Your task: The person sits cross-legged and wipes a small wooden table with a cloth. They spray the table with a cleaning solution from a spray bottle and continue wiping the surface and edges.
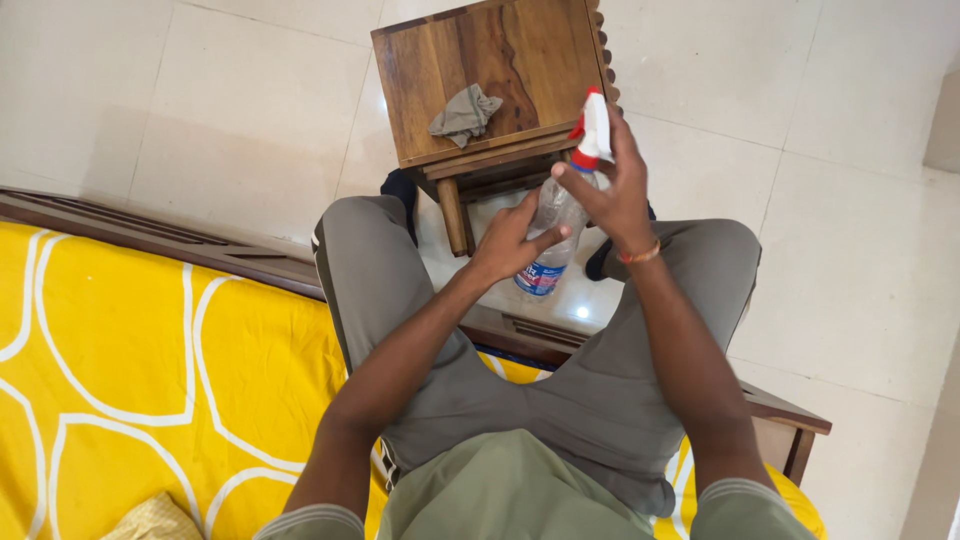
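I sit on the edge of a bed with both hands out in front of my knees. My right hand [620, 190] grips the neck of a clear spray bottle [553, 240] with a white and red trigger head, holding it upright above the floor. My left hand [508, 243] presses against the bottle's side with its fingers spread over the clear plastic. A blue label wraps the bottle's lower part. Just beyond the bottle stands a small wooden stool [500, 50] with a crumpled grey cloth [464, 114] on its top.
A yellow bedsheet with white curved lines [150, 350] covers the bed to my left, framed by a dark wooden rail [200, 250]. Pale floor tiles [820, 250] surround the stool. My feet rest on the floor beside the stool's legs.
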